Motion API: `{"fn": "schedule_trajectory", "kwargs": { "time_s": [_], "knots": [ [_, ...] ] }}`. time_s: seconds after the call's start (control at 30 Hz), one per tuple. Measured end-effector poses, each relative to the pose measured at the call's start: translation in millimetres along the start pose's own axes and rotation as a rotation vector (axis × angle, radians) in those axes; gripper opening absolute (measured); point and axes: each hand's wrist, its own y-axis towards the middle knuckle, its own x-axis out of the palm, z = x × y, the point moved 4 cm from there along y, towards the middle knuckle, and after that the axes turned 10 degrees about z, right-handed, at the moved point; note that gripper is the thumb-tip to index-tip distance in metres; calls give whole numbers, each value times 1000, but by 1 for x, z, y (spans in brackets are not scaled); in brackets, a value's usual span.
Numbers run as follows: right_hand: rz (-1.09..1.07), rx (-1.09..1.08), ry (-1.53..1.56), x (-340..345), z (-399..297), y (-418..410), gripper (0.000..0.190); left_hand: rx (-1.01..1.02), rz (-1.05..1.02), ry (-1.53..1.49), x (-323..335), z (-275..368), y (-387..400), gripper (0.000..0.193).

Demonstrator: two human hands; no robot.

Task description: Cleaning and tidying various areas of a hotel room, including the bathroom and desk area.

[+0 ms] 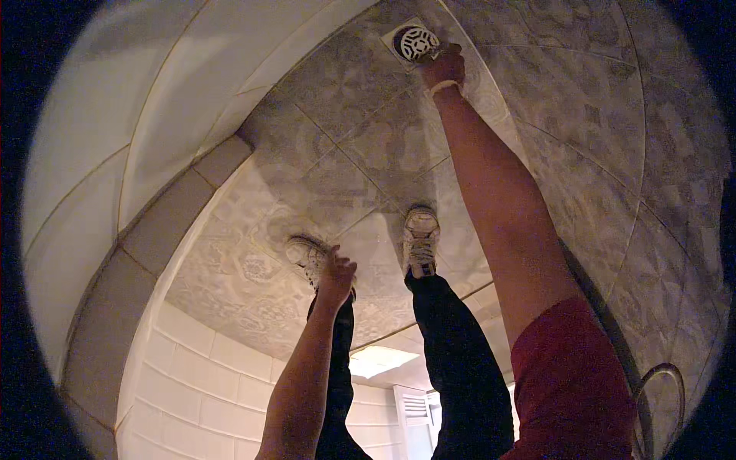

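A round slotted drain grate sits off-centre over a square floor drain frame, and a dark gap shows along its left side. My right hand reaches far forward and grips the grate by its right edge; the fingertips are in shadow. Around that wrist is a light band. My left hand hangs in front of my left shoe, fingers loosely bent and apart, with nothing visible in it. Patterned floor tiles spread out beneath both hands.
A tiled wall rises close on the right, with a curved hose or pipe low beside it. A tiled ledge borders the left. My right shoe stands mid-floor. Behind me are a white brick-tiled wall and a louvred door.
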Motion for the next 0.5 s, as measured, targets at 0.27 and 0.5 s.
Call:
{"fn": "schedule_trajectory", "kwargs": {
  "time_s": [0.27, 0.5],
  "knots": [
    [-266, -346, 5, 9, -54, -64, 71, -316, 30, -69, -39, 9, -38, 52],
    [-359, -343, -118, -27, -80, -78, 78, -331, 8, -45, -43, -5, -32, 48]
  ]
}}
